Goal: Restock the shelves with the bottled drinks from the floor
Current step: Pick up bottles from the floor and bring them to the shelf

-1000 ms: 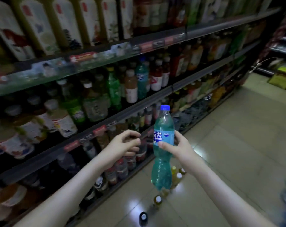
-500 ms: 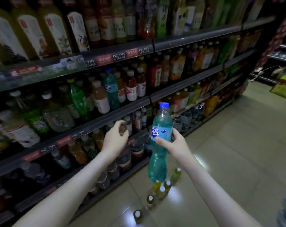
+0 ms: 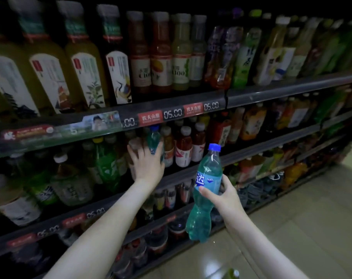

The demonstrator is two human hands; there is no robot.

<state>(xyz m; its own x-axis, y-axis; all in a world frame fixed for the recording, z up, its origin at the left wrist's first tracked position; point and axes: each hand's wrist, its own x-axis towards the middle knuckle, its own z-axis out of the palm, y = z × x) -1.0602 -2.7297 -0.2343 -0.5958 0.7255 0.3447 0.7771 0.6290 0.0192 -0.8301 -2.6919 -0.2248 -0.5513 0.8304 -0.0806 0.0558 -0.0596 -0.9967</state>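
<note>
Before the drinks shelving (image 3: 271,91) I have two hands up and count two teal bottles with blue caps; one, the held bottle (image 3: 208,174), is in the right hand (image 3: 224,197), in the air clear of the shelves and above the tiled floor (image 3: 302,218); the other, the shelved bottle (image 3: 154,137), stands upright on the second tier. I count three shelf edges, and two red price tags (image 3: 150,117) on the top one.

The held bottle's long axis is near upright, cap up and leaning right, base down and to the left; the thumb lies across its label and the fingers wrap round behind, gripping the middle.

The left hand (image 3: 147,164) reaches into the second tier, fingers spread and fairly straight against the shelved bottle and a pale bottle (image 3: 133,144) beside it; whether they curl round either I cannot tell, since the hand hides both lower bodies. The lower tiers are too dark to count; one floor bottle (image 3: 232,274) is cut off by the bottom edge.
</note>
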